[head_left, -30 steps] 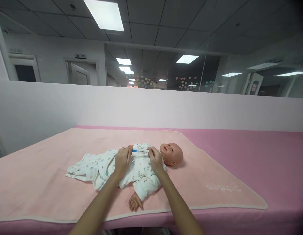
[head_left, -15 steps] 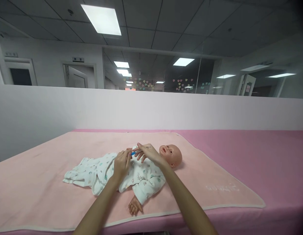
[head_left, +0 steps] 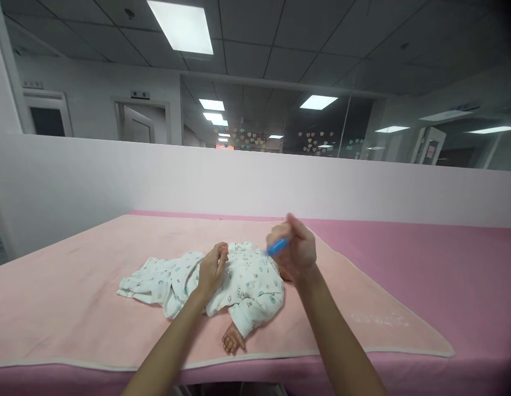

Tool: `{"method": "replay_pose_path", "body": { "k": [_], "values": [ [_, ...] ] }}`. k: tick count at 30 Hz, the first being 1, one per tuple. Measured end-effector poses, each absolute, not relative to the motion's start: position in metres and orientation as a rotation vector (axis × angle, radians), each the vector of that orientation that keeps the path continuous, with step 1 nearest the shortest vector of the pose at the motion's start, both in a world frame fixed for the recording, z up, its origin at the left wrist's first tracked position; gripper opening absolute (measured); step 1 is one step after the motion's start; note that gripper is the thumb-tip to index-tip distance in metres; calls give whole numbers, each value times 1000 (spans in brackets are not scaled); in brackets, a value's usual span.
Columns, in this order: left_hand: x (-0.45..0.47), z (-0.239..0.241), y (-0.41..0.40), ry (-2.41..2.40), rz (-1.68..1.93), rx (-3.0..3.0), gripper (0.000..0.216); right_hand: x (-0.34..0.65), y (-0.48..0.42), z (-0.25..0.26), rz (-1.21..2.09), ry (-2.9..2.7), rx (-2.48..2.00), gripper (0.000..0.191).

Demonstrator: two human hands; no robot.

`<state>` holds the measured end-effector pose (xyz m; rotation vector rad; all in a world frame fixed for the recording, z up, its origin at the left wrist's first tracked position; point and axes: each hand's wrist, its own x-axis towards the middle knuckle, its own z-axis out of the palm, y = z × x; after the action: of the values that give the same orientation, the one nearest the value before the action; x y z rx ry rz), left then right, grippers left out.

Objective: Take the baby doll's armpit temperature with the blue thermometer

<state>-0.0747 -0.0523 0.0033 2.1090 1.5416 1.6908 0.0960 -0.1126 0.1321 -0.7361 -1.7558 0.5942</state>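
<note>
A baby doll [head_left: 247, 280] in a white printed romper lies on its back on a pale pink blanket [head_left: 94, 275]. Its head is hidden behind my right hand [head_left: 296, 250], which is raised above it and closed on a small blue-tipped stick-like thing [head_left: 278, 246], blurred by motion. My left hand [head_left: 212, 269] rests on the doll's chest with its fingers loosely curled against the romper. One bare doll hand [head_left: 232, 342] sticks out of a sleeve near the blanket's front edge.
The blanket covers a pink-topped table [head_left: 445, 275] that runs off to the right. A low white partition wall [head_left: 255, 176] stands behind it, with glass, doors and ceiling lights beyond. The table's front edge is close to me.
My right hand lifted the blue-tipped stick away from the doll's chest and up to the right, over the head. My left hand stayed on the romper.
</note>
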Motion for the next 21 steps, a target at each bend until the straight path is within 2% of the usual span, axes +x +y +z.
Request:
{"method": "replay_pose_path", "body": {
  "k": [8,12,17,21],
  "values": [
    [-75,4,-50,1661,1705,2157,32,86,-107,117,526,-1960,-686,54],
    [-77,2,-47,1710,1641,2211,36,97,-106,114,386,-1857,-681,64],
    [-77,1,-45,1723,1585,2209,40,131,-101,117,239,-1699,-827,62],
    [-78,1,-44,1703,1532,2250,40,141,-100,111,114,-1695,-851,50]
  ]
}}
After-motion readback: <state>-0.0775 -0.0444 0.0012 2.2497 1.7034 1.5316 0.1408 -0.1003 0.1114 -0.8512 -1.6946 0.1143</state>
